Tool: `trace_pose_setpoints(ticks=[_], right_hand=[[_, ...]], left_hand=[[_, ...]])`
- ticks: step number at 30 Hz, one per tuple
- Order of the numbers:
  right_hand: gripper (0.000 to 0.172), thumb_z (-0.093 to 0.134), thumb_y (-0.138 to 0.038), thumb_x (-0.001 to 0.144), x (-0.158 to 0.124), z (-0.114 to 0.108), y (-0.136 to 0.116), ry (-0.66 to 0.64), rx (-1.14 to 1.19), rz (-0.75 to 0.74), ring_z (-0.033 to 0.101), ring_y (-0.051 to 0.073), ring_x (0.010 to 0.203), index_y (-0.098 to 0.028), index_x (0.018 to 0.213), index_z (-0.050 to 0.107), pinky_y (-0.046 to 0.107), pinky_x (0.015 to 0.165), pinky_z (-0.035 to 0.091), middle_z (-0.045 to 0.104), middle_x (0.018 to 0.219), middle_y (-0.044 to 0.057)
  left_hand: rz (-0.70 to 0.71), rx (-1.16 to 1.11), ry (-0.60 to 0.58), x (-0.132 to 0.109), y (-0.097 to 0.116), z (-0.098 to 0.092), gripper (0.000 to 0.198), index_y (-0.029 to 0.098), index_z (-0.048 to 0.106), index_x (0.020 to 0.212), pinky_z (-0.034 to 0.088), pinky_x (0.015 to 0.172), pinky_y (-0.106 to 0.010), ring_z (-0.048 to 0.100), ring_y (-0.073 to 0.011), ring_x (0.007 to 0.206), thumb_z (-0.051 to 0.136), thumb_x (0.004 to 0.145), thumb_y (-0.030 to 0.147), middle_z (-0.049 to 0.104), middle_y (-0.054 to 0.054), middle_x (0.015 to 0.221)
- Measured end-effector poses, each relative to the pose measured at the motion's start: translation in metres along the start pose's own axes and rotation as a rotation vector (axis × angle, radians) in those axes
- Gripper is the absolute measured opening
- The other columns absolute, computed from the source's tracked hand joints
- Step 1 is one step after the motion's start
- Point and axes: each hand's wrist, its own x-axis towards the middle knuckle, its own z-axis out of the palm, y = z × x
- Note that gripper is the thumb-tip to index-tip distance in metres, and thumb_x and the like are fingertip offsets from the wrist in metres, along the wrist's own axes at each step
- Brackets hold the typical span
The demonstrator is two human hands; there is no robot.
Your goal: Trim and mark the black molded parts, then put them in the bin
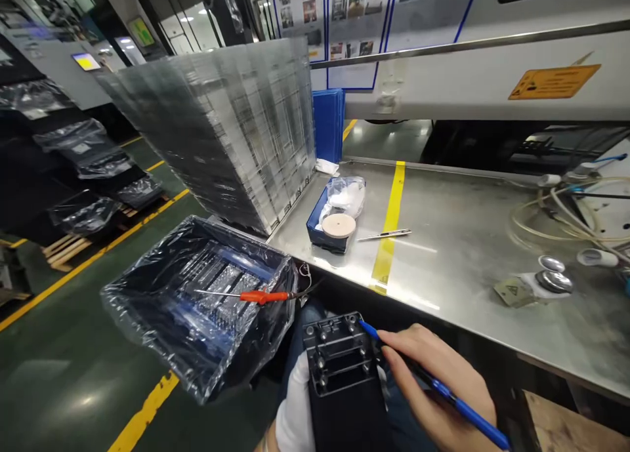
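My left hand (294,409), in a white glove, is closed around the left side of a black plastic part (344,412). The part is tilted towards me over my lap, and its upper end shows a frame with slots and several round posts. Bare and ungloved, my right hand (443,380) grips a slim blue pen-shaped tool (460,406). The tool's blue tip meets the part's upper right corner or lies just beside it; I cannot tell whether they touch. The left fingers behind the part are hidden.
A plastic-lined crate (142,275) with parts stands left, an orange-handled tool (263,297) with a thin rod above it. On the metal bench (453,242) are a blue box (319,235), a metal pen-like tool (384,235), push buttons (554,281), tubing and stacked clear trays (236,130).
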Motion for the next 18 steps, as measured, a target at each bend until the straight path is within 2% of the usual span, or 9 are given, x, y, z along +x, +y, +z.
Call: trace_pose_setpoints(ticks=[3, 5, 9, 14, 18], right_hand=[[0.023, 0.06, -0.008, 0.093, 0.0, 0.006, 0.0, -0.016, 0.013, -0.006, 0.067, 0.011, 0.07, -0.019, 0.112, 0.067, 0.022, 0.064, 0.055, 0.071, 0.082, 0.002], [0.022, 0.06, -0.009, 0.094, 0.0, 0.007, 0.0, -0.026, 0.011, -0.002, 0.067, 0.011, 0.07, -0.019, 0.111, 0.068, 0.022, 0.064, 0.055, 0.071, 0.083, 0.001], [0.016, 0.06, -0.012, 0.094, 0.004, 0.006, -0.003, -0.04, 0.003, 0.019, 0.068, 0.012, 0.067, -0.02, 0.105, 0.069, 0.021, 0.062, 0.055, 0.071, 0.08, 0.001], [0.017, 0.06, -0.011, 0.093, 0.007, 0.003, -0.009, -0.007, -0.02, -0.028, 0.069, 0.011, 0.069, -0.02, 0.105, 0.069, 0.02, 0.064, 0.055, 0.072, 0.079, 0.001], [0.017, 0.06, -0.011, 0.094, 0.008, 0.005, -0.009, -0.033, 0.001, -0.023, 0.068, 0.011, 0.068, -0.02, 0.106, 0.068, 0.02, 0.063, 0.055, 0.071, 0.078, 0.001]], left_hand=[[-0.086, -0.067, -0.174, -0.003, 0.007, 0.006, 0.038, 0.017, 0.082, 0.086, 0.034, 0.116, -0.041, 0.06, -0.0346, 0.122, 0.079, 0.072, 0.052, 0.078, -0.01, 0.097], [-0.065, -0.081, -0.233, -0.004, 0.007, 0.003, 0.036, 0.02, 0.082, 0.076, 0.028, 0.119, -0.04, 0.058, -0.0335, 0.124, 0.08, 0.072, 0.056, 0.078, -0.008, 0.095], [-0.034, -0.077, -0.24, -0.004, 0.002, -0.01, 0.038, 0.019, 0.082, 0.076, 0.023, 0.121, -0.041, 0.057, -0.0334, 0.126, 0.075, 0.077, 0.057, 0.078, -0.009, 0.099], [-0.071, -0.085, -0.161, -0.002, -0.004, -0.028, 0.048, 0.016, 0.08, 0.101, 0.021, 0.121, -0.044, 0.054, -0.0347, 0.129, 0.072, 0.079, 0.058, 0.076, -0.01, 0.11], [-0.053, -0.084, -0.124, 0.001, -0.007, -0.036, 0.052, 0.015, 0.078, 0.108, 0.022, 0.121, -0.044, 0.054, -0.0358, 0.129, 0.073, 0.078, 0.058, 0.075, -0.011, 0.114]])
